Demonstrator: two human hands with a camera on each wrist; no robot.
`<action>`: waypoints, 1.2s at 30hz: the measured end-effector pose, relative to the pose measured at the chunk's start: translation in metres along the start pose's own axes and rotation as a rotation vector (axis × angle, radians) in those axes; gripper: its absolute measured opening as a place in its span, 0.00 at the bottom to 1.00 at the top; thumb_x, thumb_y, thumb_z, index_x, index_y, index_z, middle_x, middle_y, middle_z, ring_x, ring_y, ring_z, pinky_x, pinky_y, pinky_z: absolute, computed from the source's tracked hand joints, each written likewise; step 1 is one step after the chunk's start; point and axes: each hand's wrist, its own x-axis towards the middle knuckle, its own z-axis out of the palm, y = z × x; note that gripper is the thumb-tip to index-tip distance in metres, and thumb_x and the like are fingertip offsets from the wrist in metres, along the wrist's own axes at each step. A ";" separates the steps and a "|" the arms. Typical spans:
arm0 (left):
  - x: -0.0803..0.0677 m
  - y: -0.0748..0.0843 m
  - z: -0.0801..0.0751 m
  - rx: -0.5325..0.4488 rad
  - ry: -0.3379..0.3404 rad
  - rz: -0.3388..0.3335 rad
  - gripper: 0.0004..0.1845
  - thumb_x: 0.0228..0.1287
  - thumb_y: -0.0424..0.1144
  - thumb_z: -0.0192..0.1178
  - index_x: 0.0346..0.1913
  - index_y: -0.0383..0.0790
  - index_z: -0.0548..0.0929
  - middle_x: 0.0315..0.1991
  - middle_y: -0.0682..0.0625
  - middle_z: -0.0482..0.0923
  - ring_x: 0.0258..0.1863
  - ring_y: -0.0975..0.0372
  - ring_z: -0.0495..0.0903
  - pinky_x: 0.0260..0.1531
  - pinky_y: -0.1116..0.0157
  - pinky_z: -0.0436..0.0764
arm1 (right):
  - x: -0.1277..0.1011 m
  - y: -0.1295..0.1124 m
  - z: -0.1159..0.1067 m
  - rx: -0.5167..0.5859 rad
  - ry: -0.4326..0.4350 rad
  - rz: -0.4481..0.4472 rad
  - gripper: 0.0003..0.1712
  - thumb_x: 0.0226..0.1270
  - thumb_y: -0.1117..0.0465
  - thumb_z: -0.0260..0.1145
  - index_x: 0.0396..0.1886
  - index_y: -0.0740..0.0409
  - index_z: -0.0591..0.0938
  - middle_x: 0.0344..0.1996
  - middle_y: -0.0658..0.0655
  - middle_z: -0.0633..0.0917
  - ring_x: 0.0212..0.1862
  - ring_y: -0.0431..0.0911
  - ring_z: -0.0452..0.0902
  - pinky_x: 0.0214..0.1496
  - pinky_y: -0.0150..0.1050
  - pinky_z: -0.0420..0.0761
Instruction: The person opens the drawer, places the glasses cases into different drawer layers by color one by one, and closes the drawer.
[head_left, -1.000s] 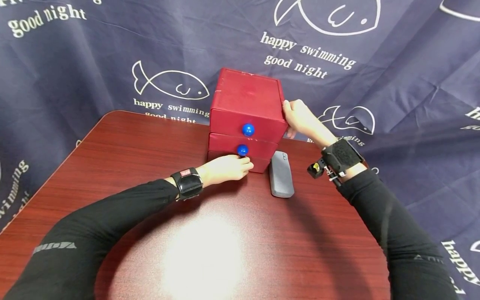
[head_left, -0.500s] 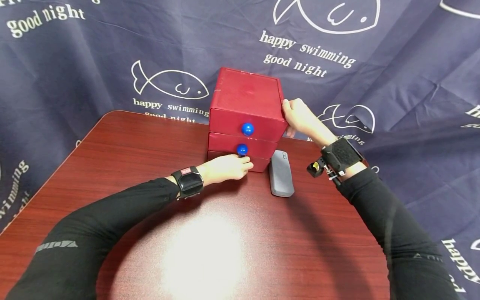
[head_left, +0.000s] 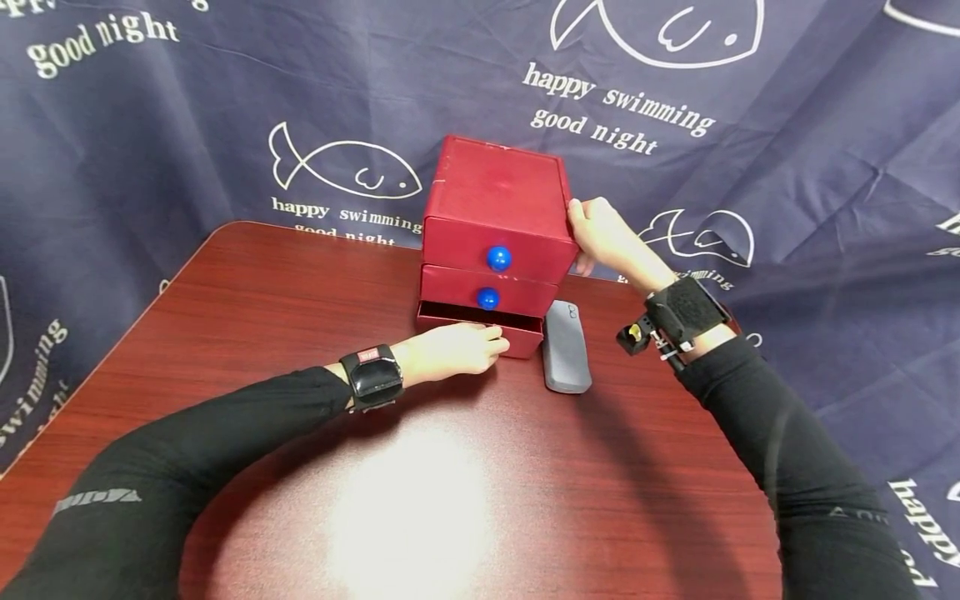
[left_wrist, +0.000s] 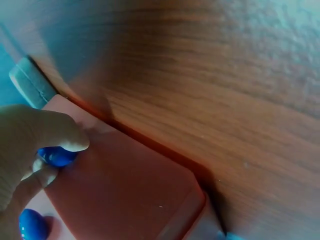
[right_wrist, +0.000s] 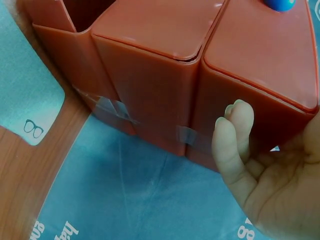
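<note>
A red three-drawer box stands at the back of the table. My left hand is at the front of its bottom drawer, which is pulled partly out with a dark gap above its front. In the left wrist view, thumb and fingers pinch the drawer's blue knob. The upper two drawers are closed, each with a blue knob in front. My right hand rests against the right side of the box near the top; in the right wrist view its extended fingers lie along that side.
A grey glasses case with a small glasses mark lies on the table, close beside the box on the right. Behind hangs a dark blue curtain with white fish and lettering. Clear tape joins the drawer units along the side.
The bottom drawer has slid out toward me, with my left hand moving slightly nearer on its knob. My right hand has stayed at the side of the box.
</note>
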 end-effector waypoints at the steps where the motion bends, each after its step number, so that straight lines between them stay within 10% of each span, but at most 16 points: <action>1: 0.000 0.000 -0.001 -0.009 -0.002 0.000 0.07 0.69 0.36 0.65 0.46 0.49 0.88 0.54 0.54 0.83 0.56 0.60 0.82 0.44 0.72 0.84 | 0.000 0.000 0.000 -0.002 0.000 0.000 0.28 0.84 0.56 0.38 0.27 0.66 0.76 0.04 0.49 0.77 0.08 0.39 0.76 0.14 0.31 0.79; 12: 0.001 0.004 -0.009 -0.112 -0.096 -0.051 0.12 0.66 0.39 0.68 0.52 0.49 0.89 0.59 0.53 0.84 0.60 0.58 0.82 0.45 0.70 0.86 | 0.001 0.002 0.000 0.017 -0.006 0.009 0.28 0.83 0.58 0.37 0.28 0.67 0.76 0.03 0.49 0.76 0.08 0.39 0.75 0.13 0.32 0.79; 18: -0.001 0.009 -0.011 -0.102 -0.076 -0.041 0.12 0.66 0.39 0.69 0.52 0.50 0.89 0.59 0.53 0.84 0.60 0.58 0.83 0.55 0.67 0.85 | 0.002 0.002 0.001 0.015 -0.004 0.008 0.28 0.83 0.57 0.37 0.29 0.67 0.77 0.04 0.49 0.76 0.07 0.39 0.75 0.13 0.32 0.79; 36: -0.006 0.028 -0.024 -0.064 -0.035 -0.029 0.06 0.68 0.39 0.65 0.44 0.51 0.89 0.52 0.55 0.84 0.51 0.62 0.82 0.45 0.72 0.85 | 0.003 0.005 0.002 -0.007 0.027 -0.005 0.30 0.82 0.57 0.37 0.28 0.69 0.78 0.04 0.50 0.77 0.07 0.40 0.76 0.14 0.31 0.79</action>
